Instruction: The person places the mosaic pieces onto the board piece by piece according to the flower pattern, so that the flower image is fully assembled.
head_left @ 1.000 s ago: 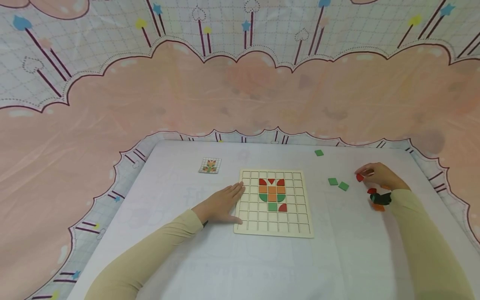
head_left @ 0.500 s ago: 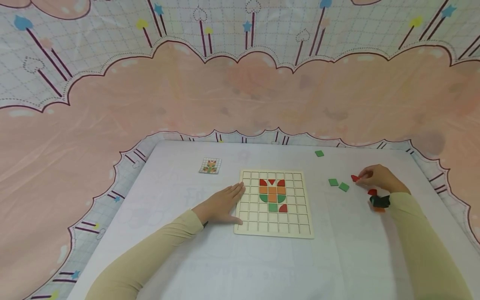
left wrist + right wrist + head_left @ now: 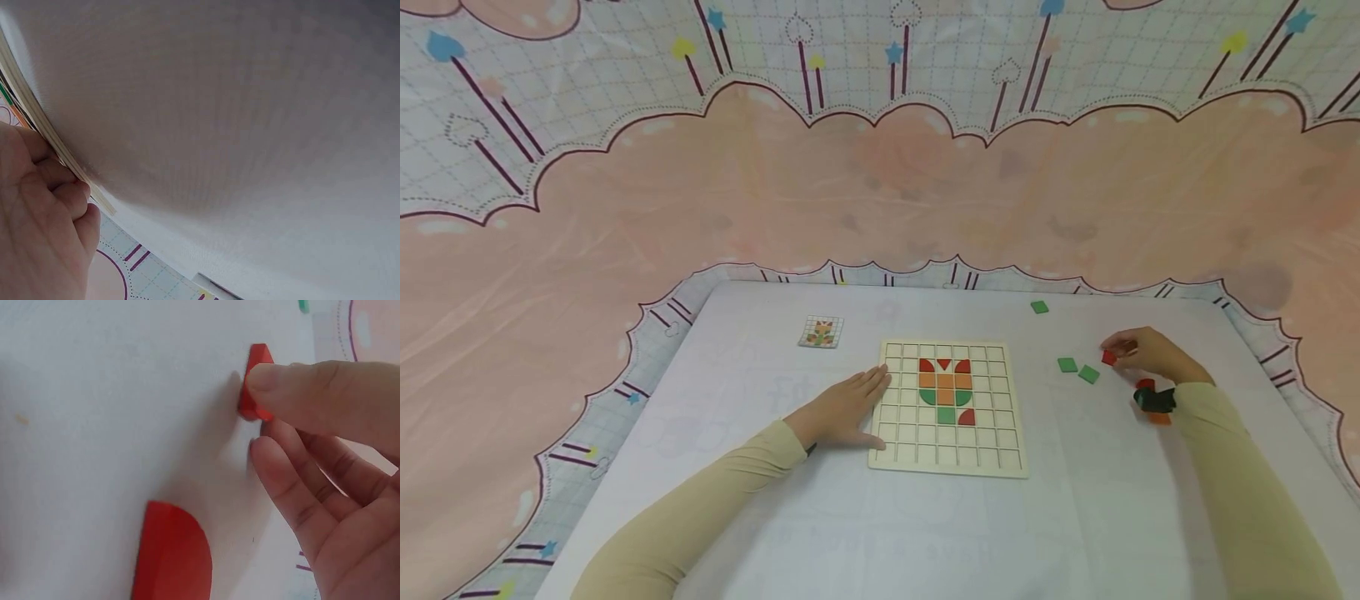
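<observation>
A cream grid board (image 3: 906, 452) lies on the table. Set in its squares is a tulip-like pattern of red, orange and green tiles (image 3: 945, 382). My left hand (image 3: 842, 410) lies at the board's left side, fingertips on its edge and thumb spread lower down. In the left wrist view the fingers (image 3: 72, 197) touch the board's rim. Right of the board, my right hand (image 3: 1153, 353) pinches a red tile (image 3: 1108, 357). The right wrist view shows the thumb (image 3: 265, 378) across that tile, tilted on edge. Below it lies another red tile with a curved side (image 3: 172, 550).
A small pattern card (image 3: 821, 332) lies beyond the left hand. Loose green tiles sit right of the board, one (image 3: 1039, 307) farther back and another (image 3: 1088, 374) nearer. An orange tile (image 3: 1160, 418) lies partly hidden by the right wrist's black band (image 3: 1153, 401).
My right hand has shifted slightly left with the red tile, which has turned between the fingers. The left hand and the board have stayed in place.
</observation>
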Motion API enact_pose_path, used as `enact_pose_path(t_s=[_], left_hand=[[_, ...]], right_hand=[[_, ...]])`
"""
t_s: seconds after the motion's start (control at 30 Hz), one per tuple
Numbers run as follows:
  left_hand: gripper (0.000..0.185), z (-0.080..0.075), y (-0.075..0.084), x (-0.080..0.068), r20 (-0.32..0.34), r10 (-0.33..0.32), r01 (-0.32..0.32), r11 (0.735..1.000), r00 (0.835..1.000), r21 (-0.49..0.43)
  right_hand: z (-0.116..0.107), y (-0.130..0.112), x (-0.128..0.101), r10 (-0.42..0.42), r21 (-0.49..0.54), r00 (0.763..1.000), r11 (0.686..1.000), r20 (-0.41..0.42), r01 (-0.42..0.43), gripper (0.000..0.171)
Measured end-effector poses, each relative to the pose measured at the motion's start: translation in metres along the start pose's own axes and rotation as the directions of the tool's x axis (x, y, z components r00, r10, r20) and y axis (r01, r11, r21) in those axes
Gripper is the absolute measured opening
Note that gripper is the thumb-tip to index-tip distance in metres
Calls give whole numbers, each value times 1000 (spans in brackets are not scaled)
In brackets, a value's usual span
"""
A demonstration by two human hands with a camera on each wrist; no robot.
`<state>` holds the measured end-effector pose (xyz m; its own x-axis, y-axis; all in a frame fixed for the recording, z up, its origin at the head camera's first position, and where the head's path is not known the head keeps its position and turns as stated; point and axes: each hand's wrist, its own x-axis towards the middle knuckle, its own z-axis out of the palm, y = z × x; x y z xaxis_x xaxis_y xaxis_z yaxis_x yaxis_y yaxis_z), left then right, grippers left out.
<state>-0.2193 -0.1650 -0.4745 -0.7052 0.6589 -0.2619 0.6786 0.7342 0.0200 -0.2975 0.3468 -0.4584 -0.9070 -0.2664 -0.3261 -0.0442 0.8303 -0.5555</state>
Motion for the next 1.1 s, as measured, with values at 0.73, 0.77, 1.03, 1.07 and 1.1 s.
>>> enact_pose_path(t_s=[0.73,0.77,1.03,1.07,1.1], left_hand=[[107,2,-1,1,3,3,-3,1000,1000,9],[107,2,-1,1,1,4,-4,1000,1000,9],[107,1,-1,0,3,8,-8,1000,1000,15],[107,0,-1,0,4,7,-7,1000,1000,15],[107,0,-1,0,5,7,-7,1000,1000,15]], right_hand=[[3,3,-2,21,-44,1000,999,-23,-22,39],[2,3,-2,18,-47,1000,999,-25,-19,39],[4,8,0,-7,-51,999,999,-49,4,38],[4,8,0,-8,-51,999,999,-52,6,38],[5,8,0,-4,-49,999,999,-53,1,37]])
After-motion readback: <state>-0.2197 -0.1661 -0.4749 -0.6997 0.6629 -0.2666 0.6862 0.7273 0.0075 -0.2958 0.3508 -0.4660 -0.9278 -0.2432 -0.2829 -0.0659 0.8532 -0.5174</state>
